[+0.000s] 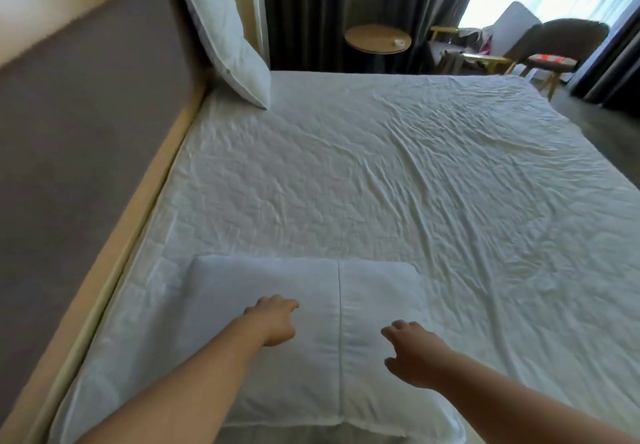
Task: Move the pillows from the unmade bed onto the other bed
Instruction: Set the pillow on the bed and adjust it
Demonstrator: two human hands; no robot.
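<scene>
A white pillow (298,291) lies flat on the near part of a bed (398,166) covered with a wrinkled white sheet. My left hand (273,320) hovers over the pillow's middle, fingers loosely curled, holding nothing. My right hand (415,353) is over the pillow's right half, fingers spread, also with nothing in it. A second white pillow (225,31) stands leaning against the headboard at the far corner of the bed.
A padded grey-brown headboard (86,104) with a tan frame runs along the left. Beyond the bed stand a round wooden side table (377,38), dark curtains (311,3), a chair (561,45) and a bright window. Grey floor shows at the far right.
</scene>
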